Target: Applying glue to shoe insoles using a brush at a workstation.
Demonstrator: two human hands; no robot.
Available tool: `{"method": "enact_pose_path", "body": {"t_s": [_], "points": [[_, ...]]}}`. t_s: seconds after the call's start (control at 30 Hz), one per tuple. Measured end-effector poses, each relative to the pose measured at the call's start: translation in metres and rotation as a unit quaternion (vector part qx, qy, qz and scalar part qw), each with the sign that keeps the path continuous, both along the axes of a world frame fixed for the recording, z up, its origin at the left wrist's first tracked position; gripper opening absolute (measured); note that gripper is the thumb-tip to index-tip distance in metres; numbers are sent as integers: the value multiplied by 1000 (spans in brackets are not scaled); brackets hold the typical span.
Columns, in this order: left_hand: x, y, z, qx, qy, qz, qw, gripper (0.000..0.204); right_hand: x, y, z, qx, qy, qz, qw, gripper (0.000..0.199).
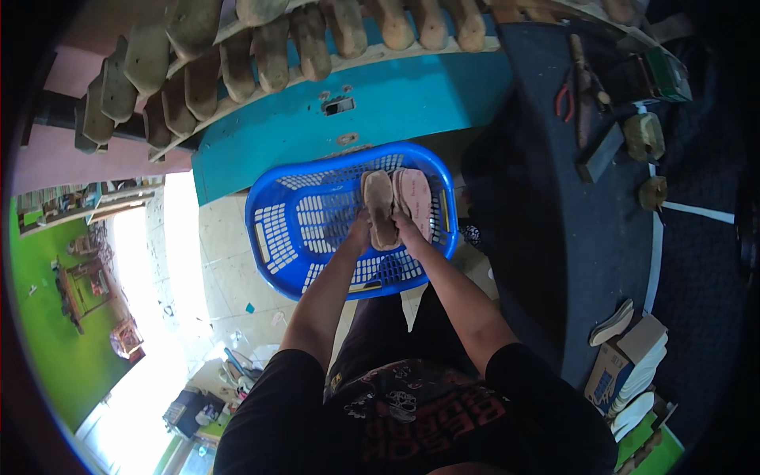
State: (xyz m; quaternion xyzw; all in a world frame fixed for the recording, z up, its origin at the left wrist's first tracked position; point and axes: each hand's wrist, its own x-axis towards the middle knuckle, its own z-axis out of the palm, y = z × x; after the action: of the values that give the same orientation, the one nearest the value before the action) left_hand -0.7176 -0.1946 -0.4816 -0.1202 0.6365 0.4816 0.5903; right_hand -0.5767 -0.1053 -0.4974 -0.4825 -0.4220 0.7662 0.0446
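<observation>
Tiled floor point(226, 253) below, blue plastic basket point(252, 210); tan shoe-shaped form point(381, 202) gripped between left hand point(359, 231) and right hand point(407, 229), over or inside basket; pink sole-shaped piece point(416, 196) just beside, right hand's hold on it unclear; side-by-side placing seemingly done, release not yet.

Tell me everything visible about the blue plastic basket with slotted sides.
The blue, apparently plastic basket is a rounded oblong, opening upward, with a broad smooth rim, rectangular slots through walls and floor, and yellowish strips at both ends. It sits before the person's dark-trousered legs, its long side across the view. A brown foot-shaped block and a pale pink sole-shaped piece overlap its right half; whether either touches it, I can't tell.
</observation>
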Motion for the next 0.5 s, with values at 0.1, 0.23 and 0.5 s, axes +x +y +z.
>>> {"method": "enact_pose_path", "body": {"t_s": [0.1,0.23,0.5], "points": [[1,-14,17,-21,-2,-75,997,79,28,6,44,-77,-25,56,995,73],[16,-55,33,5,63,-111,992,74,80,6,104,-71,2,110,991,67],[117,-66,118,113,15,-227,967,49,205,-35,208,87,41,116,989,50]]}}
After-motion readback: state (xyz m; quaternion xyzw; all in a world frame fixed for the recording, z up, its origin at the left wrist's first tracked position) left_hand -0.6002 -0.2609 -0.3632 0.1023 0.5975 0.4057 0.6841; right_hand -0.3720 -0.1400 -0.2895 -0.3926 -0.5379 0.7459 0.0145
